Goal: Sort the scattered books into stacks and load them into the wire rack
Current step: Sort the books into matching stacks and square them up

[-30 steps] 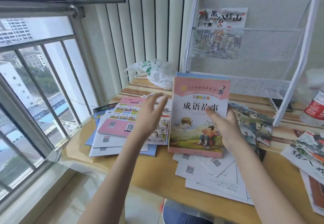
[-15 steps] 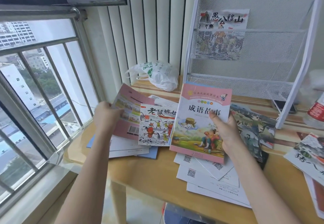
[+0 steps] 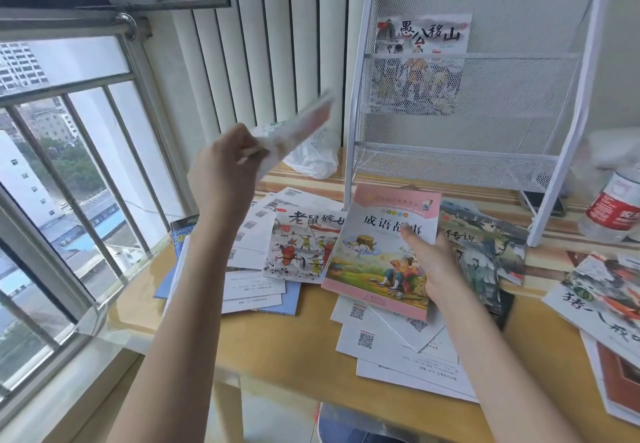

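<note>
Bright window daylight, motion-blurred raised book [image 3: 298, 127]

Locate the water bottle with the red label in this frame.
In the head view, the water bottle stands at the far right edge on the table, just right of the white wire rack and behind the scattered books on that side.

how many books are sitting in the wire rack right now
1: a picture book stands in the upper pocket of the wire rack, toward its left side. The lower pockets look bare through the mesh, though a thin book could be hidden.
</note>
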`<state>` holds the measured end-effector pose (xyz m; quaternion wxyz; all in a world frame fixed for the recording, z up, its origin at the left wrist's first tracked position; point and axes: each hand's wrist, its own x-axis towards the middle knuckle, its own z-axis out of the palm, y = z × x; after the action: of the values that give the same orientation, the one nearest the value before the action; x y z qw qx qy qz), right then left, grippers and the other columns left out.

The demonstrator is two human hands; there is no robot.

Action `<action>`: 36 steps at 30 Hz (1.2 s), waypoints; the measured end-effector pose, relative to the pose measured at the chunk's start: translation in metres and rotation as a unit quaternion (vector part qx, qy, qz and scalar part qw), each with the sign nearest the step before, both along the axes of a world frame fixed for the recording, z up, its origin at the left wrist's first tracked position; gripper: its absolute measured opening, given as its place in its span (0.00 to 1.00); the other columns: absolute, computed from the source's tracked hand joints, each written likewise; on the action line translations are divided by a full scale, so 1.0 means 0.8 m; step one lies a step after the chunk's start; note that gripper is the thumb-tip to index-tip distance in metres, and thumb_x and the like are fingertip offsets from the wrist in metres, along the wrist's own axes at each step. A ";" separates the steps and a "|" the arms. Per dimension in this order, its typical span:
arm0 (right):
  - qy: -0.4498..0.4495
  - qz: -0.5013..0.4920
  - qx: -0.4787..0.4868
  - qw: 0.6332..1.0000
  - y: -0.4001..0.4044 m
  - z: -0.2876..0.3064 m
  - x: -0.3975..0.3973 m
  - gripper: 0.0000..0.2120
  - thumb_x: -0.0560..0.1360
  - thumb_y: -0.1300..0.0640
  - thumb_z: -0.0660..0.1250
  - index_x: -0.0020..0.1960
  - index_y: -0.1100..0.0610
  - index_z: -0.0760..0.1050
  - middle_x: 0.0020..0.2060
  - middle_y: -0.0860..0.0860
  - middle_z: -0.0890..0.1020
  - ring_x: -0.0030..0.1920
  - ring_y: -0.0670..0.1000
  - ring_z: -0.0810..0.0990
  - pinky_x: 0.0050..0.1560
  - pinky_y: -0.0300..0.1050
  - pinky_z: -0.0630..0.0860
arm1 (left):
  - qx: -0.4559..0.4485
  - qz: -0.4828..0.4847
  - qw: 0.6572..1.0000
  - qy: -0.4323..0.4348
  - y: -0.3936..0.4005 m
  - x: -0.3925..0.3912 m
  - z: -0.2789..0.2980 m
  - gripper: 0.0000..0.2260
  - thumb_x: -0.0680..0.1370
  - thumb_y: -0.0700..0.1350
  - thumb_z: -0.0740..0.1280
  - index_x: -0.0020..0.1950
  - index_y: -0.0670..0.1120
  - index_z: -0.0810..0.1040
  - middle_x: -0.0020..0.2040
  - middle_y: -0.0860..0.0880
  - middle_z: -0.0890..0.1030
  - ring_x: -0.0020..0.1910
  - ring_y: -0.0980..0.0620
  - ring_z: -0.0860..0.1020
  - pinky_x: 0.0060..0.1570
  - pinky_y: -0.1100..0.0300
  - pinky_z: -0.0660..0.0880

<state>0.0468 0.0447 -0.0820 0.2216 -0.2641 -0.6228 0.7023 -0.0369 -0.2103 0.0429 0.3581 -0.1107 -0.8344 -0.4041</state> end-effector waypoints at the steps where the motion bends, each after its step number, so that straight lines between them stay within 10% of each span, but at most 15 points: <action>1: -0.008 -0.001 0.000 1.000 0.001 -0.001 0.000 0.09 0.75 0.51 0.69 0.53 0.49 0.72 0.44 0.41 0.77 0.45 0.44 0.74 0.50 0.43 0.67 | 0.011 -0.084 0.996 -0.001 0.005 0.004 -0.003 0.05 0.71 0.45 0.73 0.41 0.46 0.79 0.40 0.54 0.83 0.41 0.52 0.81 0.39 0.60 0.77; 4: -0.023 0.002 -0.003 1.000 0.004 0.000 -0.001 0.11 0.78 0.47 0.63 0.59 0.48 0.71 0.47 0.43 0.75 0.51 0.47 0.71 0.52 0.44 0.65 | -0.006 -0.272 0.962 -0.033 0.025 0.019 -0.027 0.06 0.68 0.37 0.75 0.42 0.46 0.83 0.44 0.55 0.83 0.47 0.58 0.81 0.62 0.46 0.72; 7: -0.090 0.035 0.005 0.995 0.008 0.005 -0.003 0.17 0.81 0.48 0.58 0.66 0.56 0.70 0.51 0.48 0.75 0.52 0.50 0.71 0.48 0.45 0.69 | -0.116 -0.274 0.954 0.012 0.051 0.032 -0.051 0.07 0.64 0.39 0.78 0.38 0.48 0.85 0.49 0.57 0.82 0.52 0.51 0.76 0.62 0.37 0.63; 13: -0.115 0.030 -0.075 0.990 0.015 0.009 0.012 0.26 0.74 0.31 0.53 0.46 0.53 0.74 0.41 0.53 0.80 0.44 0.54 0.77 0.42 0.48 0.72 | -0.126 -0.345 0.930 -0.032 0.065 0.024 -0.050 0.05 0.64 0.37 0.78 0.37 0.42 0.85 0.69 0.46 0.71 0.68 0.45 0.63 0.63 0.65 0.57; 17: -0.120 0.034 -0.090 0.988 0.023 0.012 0.017 0.30 0.71 0.28 0.52 0.48 0.53 0.76 0.46 0.54 0.79 0.45 0.53 0.76 0.36 0.45 0.70 | -0.132 -0.348 0.928 -0.033 0.071 0.014 -0.044 0.07 0.65 0.37 0.78 0.40 0.45 0.86 0.72 0.47 0.67 0.73 0.44 0.57 0.66 0.60 0.55; 26: -0.068 0.023 -0.143 0.987 0.045 0.003 0.036 0.20 0.72 0.33 0.62 0.50 0.48 0.79 0.38 0.50 0.85 0.36 0.50 0.84 0.33 0.40 0.73 | -0.138 -0.342 0.929 -0.023 0.091 0.016 -0.053 0.08 0.68 0.33 0.74 0.44 0.44 0.86 0.53 0.49 0.84 0.61 0.52 0.78 0.74 0.41 0.50; 31: -0.052 0.009 -0.194 0.980 0.034 0.008 0.028 0.14 0.75 0.42 0.65 0.48 0.53 0.77 0.39 0.53 0.83 0.37 0.52 0.82 0.34 0.42 0.75 | -0.227 -0.234 0.933 0.153 0.097 0.029 -0.053 0.08 0.67 0.37 0.70 0.42 0.45 0.86 0.43 0.50 0.86 0.42 0.49 0.84 0.49 0.59 0.75; 36: 0.018 0.062 -0.283 0.957 0.033 0.005 0.023 0.17 0.78 0.44 0.60 0.55 0.57 0.75 0.50 0.59 0.83 0.49 0.58 0.82 0.47 0.53 0.77 | -0.237 -0.169 0.946 0.143 0.087 0.035 -0.052 0.03 0.68 0.45 0.72 0.38 0.48 0.86 0.28 0.49 0.82 0.23 0.46 0.78 0.25 0.63 0.68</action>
<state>0.0654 0.0711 -0.0778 0.1048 -0.2637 -0.4094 0.8671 -0.0087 -0.1411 0.0016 0.3638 -0.3884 -0.8150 -0.2291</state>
